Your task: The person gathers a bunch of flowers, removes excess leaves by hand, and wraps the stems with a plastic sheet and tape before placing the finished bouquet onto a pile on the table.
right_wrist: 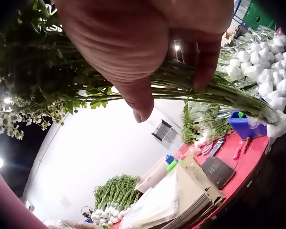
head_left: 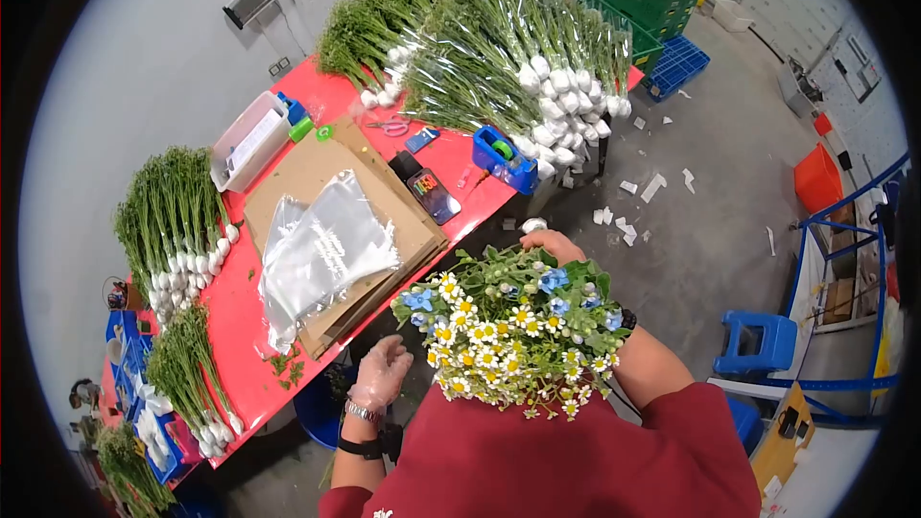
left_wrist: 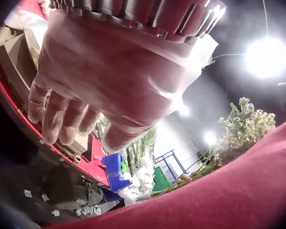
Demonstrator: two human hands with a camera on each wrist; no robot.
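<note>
The red table (head_left: pixel 240 326) carries 4 heaps of wrapped stems (head_left: pixel 518 58). The 1 bouquet (head_left: pixel 508 326) of daisies and blue blooms is held before the person's chest. I judge it light, soft and easily bruised, best taken at the bunched stems, where the right hand (head_left: pixel 552 247) grips it. The gloved left hand (head_left: pixel 381 371) hangs loose-fingered by the table edge, holding nothing.

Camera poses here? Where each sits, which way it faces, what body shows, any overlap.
Head: on the head, facing down and forward at the red table and bouquet; both forearms, gloved left hand, right hand.
Left wrist: under the wrist, facing along the palm past the table edge; gloved fingers, watch band.
Right wrist: under the wrist, facing the table; fingers in a grip on the bouquet's stems.
Shared: all three show the blue bin.
</note>
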